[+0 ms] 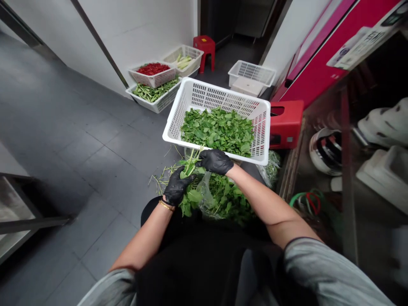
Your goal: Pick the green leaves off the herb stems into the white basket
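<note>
My left hand (178, 185), in a black glove, is closed around a bunch of leafy greens (190, 166), stems pointing up and leaves hanging below. Beside it, my right hand (216, 161), gloved too, has its fingers bent at the stems near the basket's front rim; its fingertips are partly hidden. Just beyond both hands is a white plastic basket (219, 92) with picked green leaves (218, 131) inside. Under my right forearm, more leafy greens (228, 197) lie in a clear plastic bag (205, 189). Loose stems (162, 176) are scattered to the left of my left hand.
Baskets of red chillies (153, 69), green pods (153, 91) and pale vegetables (183, 62) stand by the wall. One red stool (204, 46) is behind them, another red stool (288, 123) right of the basket. A shelf with white containers (387, 174) lines the right.
</note>
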The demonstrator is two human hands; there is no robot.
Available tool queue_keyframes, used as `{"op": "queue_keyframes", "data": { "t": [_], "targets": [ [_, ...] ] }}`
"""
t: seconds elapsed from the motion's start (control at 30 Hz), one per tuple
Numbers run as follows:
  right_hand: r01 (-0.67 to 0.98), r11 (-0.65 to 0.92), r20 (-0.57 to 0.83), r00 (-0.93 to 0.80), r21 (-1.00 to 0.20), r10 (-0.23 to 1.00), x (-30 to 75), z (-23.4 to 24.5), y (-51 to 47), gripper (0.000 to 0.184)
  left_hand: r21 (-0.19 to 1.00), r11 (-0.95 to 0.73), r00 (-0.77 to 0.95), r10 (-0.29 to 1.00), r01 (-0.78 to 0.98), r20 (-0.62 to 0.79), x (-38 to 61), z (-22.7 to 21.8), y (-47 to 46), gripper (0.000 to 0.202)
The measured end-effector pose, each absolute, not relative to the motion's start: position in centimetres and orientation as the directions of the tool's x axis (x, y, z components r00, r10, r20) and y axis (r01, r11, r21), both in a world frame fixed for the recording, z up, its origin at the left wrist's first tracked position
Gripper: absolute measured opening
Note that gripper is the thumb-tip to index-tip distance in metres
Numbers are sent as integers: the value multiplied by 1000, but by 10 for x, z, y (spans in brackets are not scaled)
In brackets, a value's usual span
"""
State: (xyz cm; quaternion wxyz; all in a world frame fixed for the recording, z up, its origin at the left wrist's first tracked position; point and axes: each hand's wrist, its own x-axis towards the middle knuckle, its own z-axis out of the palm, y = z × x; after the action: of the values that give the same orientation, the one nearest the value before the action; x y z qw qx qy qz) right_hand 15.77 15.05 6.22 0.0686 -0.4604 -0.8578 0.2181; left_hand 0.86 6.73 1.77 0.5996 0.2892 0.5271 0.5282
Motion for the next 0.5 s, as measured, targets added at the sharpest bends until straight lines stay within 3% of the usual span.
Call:
{"op": "queue_keyframes", "data": {
  "t": [0.13, 0.27, 0.33, 0.43, 0.5],
  "targets": [
    [678, 651, 56, -676, -342, 734, 175, 66, 153, 20, 854, 318, -18, 934, -412, -357, 5, 29, 61, 50],
    [776, 457, 164, -430, -436, 888, 194, 73, 163, 18, 892, 308, -84, 932, -331, -353, 4, 31, 55, 42],
    [771, 301, 186, -237, -561, 954, 197, 79, 165, 23, 918, 262, -139, 939, -297, -313, 4, 29, 52, 40],
    [461, 56, -18, -153, -886, 988, 183, 85, 152, 30, 947, 164, -203, 953, -277, -225, 7, 24, 48, 40],
    [249, -108, -183, -300, -962, 936, 166, 85, 136, 39, 957, 138, -180, 966, -256, -188, 7, 22, 47, 41]
  ]
}}
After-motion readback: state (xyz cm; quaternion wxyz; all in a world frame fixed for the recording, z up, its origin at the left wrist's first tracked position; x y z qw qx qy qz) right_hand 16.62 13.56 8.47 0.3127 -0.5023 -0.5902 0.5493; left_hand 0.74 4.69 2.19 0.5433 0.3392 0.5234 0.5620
